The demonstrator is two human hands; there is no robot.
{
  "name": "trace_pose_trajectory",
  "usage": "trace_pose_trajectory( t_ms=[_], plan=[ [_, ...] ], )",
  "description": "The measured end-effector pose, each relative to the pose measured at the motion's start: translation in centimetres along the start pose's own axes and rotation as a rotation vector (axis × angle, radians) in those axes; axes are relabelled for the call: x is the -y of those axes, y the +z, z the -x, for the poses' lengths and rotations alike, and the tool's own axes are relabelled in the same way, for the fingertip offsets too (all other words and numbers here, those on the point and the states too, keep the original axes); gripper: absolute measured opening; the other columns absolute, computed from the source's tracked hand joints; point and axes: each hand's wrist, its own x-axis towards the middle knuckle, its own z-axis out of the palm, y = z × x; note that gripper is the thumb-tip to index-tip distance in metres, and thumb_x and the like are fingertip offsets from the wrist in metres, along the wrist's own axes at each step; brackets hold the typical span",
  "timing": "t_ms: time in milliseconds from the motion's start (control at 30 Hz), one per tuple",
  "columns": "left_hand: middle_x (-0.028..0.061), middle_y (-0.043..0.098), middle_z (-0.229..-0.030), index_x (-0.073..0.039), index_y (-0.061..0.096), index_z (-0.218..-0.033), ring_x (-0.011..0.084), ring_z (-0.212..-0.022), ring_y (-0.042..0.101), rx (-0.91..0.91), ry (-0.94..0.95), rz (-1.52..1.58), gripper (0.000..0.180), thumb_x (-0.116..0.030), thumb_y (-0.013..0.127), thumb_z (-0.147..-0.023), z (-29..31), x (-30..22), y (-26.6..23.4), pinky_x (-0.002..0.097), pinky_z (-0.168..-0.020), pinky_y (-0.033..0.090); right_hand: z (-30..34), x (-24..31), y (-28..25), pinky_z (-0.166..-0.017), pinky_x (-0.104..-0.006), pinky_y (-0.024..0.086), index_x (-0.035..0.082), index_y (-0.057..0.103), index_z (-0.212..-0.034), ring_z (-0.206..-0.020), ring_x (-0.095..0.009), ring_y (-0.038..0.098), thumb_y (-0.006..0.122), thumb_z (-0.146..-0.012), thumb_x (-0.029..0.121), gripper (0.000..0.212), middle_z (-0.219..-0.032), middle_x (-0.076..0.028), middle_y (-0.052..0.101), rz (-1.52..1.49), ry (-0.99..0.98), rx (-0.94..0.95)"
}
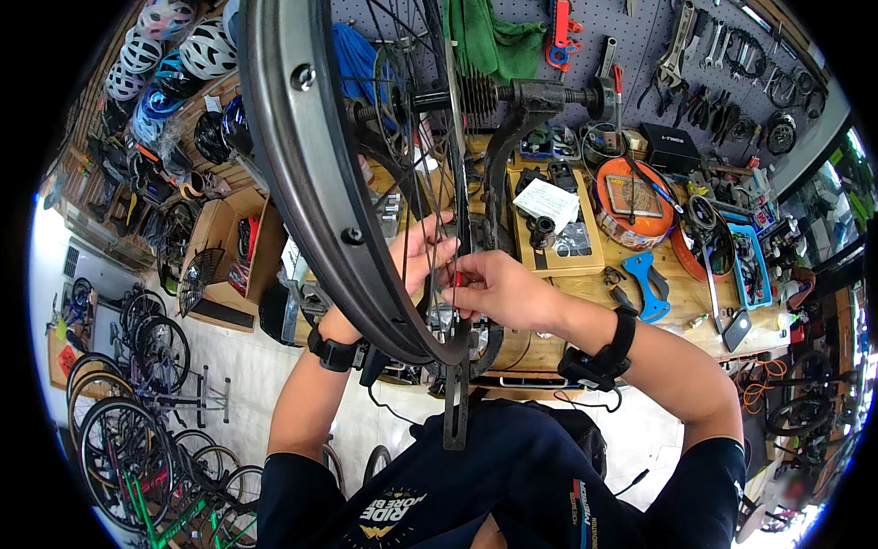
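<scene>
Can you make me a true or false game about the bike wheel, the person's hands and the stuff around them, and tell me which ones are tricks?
1. The left hand and the right hand are both up close to the wheel. True.
2. The wheel is lying flat on the floor. False: it stands upright, held in a dark stand.
3. There are bike helmets at the upper left of the picture. True.
4. The cloth hanging at the top is yellow. False: it is a green cloth.
5. Only one wrist has a black strap on it. False: both wrists wear black straps.
</scene>
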Motion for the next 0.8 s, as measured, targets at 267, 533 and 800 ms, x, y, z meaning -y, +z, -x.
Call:
trace_pose_trajectory(
  t_ms=[267,533,800],
  plan=[
    [0.0017,0.057,-0.100,0.005,0.034,-0.146,0.0097,-0.094,0.055,-0.003,-0.028,-0.036,0.061,-0.029,0.056,-0.101,0.2,-0.5,-0.2,0.0261,-0.090,0.045,2.0,-0.2,2.4,-0.059,-0.0255,0.048,-0.007,0.058,-0.116,-0.068,-0.009,0.056,0.062,-0.095,0.012,0.028,-0.080,-0.003,0.060,-0.078,-0.114,-0.227],
    [0.0002,0.058,-0.099,0.001,0.039,-0.144,0.0079,-0.092,0.055,0.034,-0.022,0.043,0.054,-0.028,0.055,-0.101,0.8,-0.7,-0.6,0.0253,-0.087,0.047,1.3,-0.7,0.0,-0.071,-0.0227,0.046,0.000,0.058,-0.123,-0.078,-0.007,0.055,0.058,-0.100,0.014,0.027,-0.095,-0.001,0.063,-0.584,0.016,0.218],
    [-0.0022,0.056,-0.097,0.000,0.041,-0.143,0.0059,-0.089,0.053,0.021,-0.134,0.113,0.053,-0.029,0.056,-0.101,1.5,-2.6,-0.2,0.0237,-0.086,0.046,0.8,-0.8,-0.3,-0.069,-0.0213,0.046,0.001,0.061,-0.118,-0.079,-0.005,0.056,0.059,-0.100,0.016,0.025,-0.099,-0.001,0.066,-0.602,-0.033,0.308]
  ],
)
